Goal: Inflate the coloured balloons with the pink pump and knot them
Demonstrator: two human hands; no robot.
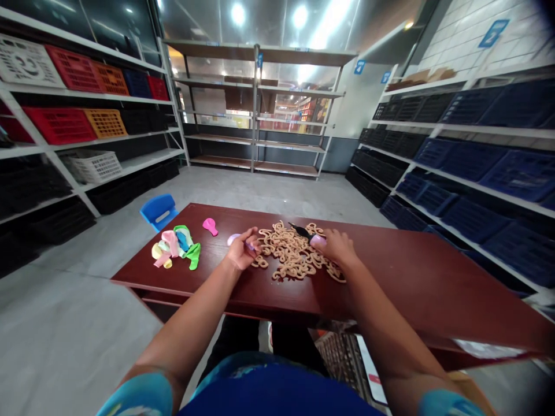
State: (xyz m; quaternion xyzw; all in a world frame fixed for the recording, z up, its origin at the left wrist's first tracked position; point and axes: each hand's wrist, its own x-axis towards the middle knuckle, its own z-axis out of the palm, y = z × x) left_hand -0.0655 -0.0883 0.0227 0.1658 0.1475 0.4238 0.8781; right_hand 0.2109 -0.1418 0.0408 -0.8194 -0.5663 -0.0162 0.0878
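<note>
My left hand is half turned up above the table, fingers curled around a small lilac balloon that shows at its left side. Farther right, my right hand grips a black, pointed tool with a lilac part at its near end. The fingers hide much of that tool, so I cannot tell its exact kind. Between both hands lies a loose heap of beige, curled, ring-like pieces. The tool's tip is over the heap's far edge.
On the brown table, a pink balloon lies left of my left hand, with a pile of coloured balloons farther left. A blue chair stands beyond the left edge. Shelves with crates line both sides.
</note>
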